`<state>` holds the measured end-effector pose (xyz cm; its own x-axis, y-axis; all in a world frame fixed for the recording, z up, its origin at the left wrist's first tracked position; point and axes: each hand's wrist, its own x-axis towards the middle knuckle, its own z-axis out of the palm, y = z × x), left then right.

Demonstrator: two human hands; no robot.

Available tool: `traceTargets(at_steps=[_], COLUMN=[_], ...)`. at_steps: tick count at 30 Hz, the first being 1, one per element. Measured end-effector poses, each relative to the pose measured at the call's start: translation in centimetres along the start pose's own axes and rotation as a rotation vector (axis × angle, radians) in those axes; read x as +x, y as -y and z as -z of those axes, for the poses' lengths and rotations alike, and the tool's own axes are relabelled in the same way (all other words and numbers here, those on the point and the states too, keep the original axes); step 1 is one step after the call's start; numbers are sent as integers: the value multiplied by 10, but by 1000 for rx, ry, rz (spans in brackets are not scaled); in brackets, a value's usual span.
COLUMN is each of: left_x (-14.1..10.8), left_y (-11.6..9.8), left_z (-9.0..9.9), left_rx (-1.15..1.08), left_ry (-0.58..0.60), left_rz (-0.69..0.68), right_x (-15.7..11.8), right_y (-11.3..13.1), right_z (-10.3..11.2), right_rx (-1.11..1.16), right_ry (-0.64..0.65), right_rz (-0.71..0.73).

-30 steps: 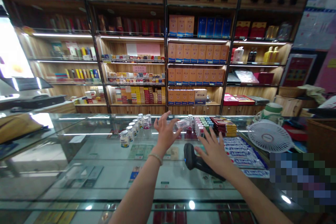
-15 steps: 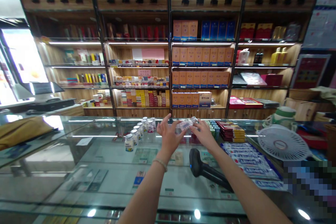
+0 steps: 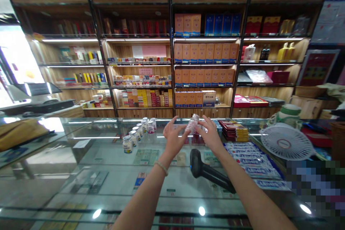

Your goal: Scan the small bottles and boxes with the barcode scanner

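Observation:
A small clear bottle (image 3: 192, 123), shiny and slightly tilted, is held above the glass counter between my two hands. My left hand (image 3: 174, 137) pinches its left side with the thumb and a finger, the other fingers raised. On the other side, my right hand (image 3: 211, 136) grips it with thumb and fingertips. The bottle's label is too blurred to read. Left of my hands, several small white-capped jars (image 3: 127, 144) stand in rows on the glass. A black barcode scanner (image 3: 196, 163) lies below my right hand, partly behind my right forearm.
Blue-and-white packs (image 3: 249, 161) lie on the glass counter (image 3: 107, 196) at the right, beside stacked red-and-gold packs (image 3: 234, 131). A white fan (image 3: 287, 142) and a green-and-white container (image 3: 289, 113) stand farther right. A mustard cloth item (image 3: 21, 133) lies at the left. Stocked shelves (image 3: 205, 66) line the back.
The bottle has turned from lying nearly sideways, cap to the right, to a more upright tilt. Both hands remain on it. The view has shifted slightly.

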<state>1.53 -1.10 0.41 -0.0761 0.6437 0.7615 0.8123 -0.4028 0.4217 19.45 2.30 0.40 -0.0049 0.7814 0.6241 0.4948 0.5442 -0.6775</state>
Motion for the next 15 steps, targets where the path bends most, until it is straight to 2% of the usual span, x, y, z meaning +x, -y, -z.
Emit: traceTargets(at_steps=[8, 12, 15], left_x=[1, 3, 3], left_y=[1, 3, 5], left_z=[-5, -4, -6], left_rx=[-21, -44, -49], left_ry=[97, 199, 257], left_rz=[-61, -101, -126], right_x=[0, 0, 0], right_y=[-1, 0, 1], right_z=[9, 15, 18], right_rx=[11, 89, 135], right_ry=[74, 182, 212], right_rz=[-28, -35, -29])
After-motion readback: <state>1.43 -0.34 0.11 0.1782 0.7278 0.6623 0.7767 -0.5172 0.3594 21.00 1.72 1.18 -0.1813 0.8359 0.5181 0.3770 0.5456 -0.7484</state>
